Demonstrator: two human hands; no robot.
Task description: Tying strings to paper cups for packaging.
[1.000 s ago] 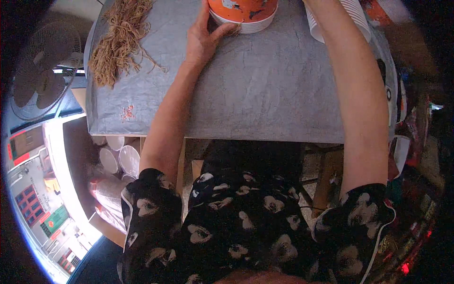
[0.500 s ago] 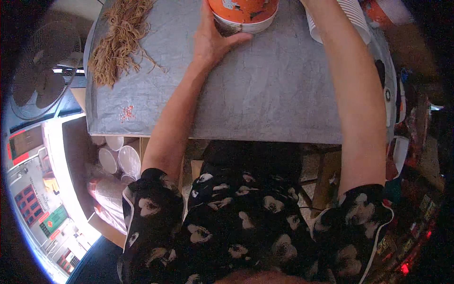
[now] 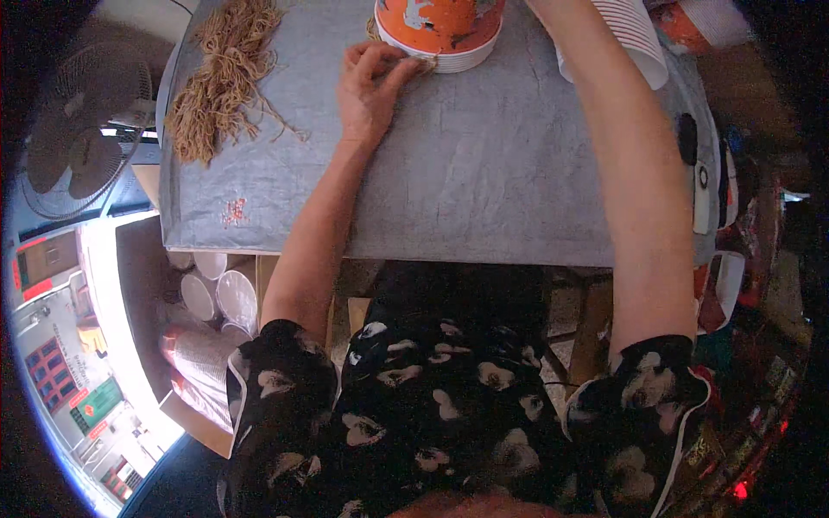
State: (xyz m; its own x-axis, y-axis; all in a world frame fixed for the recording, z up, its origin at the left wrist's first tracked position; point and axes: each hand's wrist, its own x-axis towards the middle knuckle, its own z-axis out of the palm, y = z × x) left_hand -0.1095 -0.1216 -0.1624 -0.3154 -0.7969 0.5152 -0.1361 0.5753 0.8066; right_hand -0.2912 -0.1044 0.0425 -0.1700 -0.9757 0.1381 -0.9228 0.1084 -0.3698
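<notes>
An orange tub with white and dark patches stands at the top of the view, above a band of stacked white rims. My left hand is beside the rims at its lower left. Thumb and forefinger pinch a short end of tan twine against the rims. A bit more twine shows behind the fingers, at the tub's left side. My right forearm reaches past the tub's right side, and the hand itself lies beyond the top edge. A loose bundle of tan twine lies at the far left.
A grey-covered table carries everything. A stack of white tubs lies at the right behind my forearm, with another orange-and-white tub beyond. Dark and white small items lie at the right edge. A fan stands left; round-ended rolls sit below.
My left hand has let go of the tub's side and drawn back toward me, now pinching the twine end at the rims. The tub and table sit slightly differently in view.
</notes>
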